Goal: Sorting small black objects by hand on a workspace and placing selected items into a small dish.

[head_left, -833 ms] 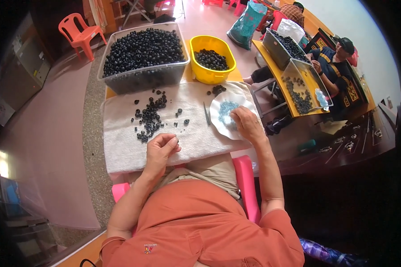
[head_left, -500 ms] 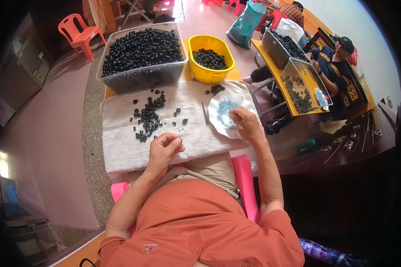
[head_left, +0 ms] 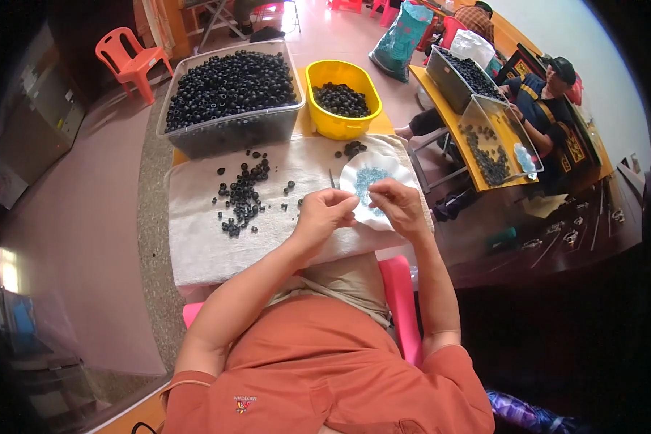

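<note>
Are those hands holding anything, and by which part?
I can't tell: the left hand and right hand both look pinched by the white plate, but anything gripped is too small to see.

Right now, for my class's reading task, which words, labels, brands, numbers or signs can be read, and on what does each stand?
Orange cloth shirt: small lettering beside a stitched emblem; I won't copy it out.
Grey metal cabinet, left: pale label-like patches, too blurred to read.
Teal plastic bag: markings too blurred to read.
Nothing else is legible.
</note>
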### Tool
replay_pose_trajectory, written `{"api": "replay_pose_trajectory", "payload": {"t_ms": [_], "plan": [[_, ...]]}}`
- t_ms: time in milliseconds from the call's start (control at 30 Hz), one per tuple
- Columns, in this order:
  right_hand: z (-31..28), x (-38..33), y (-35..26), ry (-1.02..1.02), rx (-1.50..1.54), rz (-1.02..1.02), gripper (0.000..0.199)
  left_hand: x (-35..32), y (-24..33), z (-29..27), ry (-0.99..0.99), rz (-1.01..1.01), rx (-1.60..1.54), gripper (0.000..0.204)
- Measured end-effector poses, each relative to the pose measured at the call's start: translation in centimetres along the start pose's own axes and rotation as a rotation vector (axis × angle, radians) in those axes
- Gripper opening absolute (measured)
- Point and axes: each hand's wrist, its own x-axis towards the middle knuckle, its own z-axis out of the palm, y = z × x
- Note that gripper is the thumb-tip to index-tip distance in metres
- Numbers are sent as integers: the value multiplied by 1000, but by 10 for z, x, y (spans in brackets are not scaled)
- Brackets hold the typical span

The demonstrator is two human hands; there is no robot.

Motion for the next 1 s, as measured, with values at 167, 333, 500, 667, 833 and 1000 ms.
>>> {"api": "replay_pose_trajectory", "payload": {"t_ms": [167,333,500,667,833,1000], "plan": [[8,-6,-3,-41,-25,-82,11,1,-6,3,-115,-82,-58,18],[15,-7,-3,-44,-53,-100,12,-4,-5,-3,-91,-93,-120,18],[17,-7,0,-57,-34,-40,12,-5,-5,-4,-84,-104,-122,16],[18,-9,0,-71,90,39,13,-6,-6,-7,-113,-86,-132,15],[17,-10,1,-59,270,196,17,-4,-10,-4,-105,26,-86,16],[14,-11,4,-37,219,197,18,-3,-9,0,-87,79,11,17]]}}
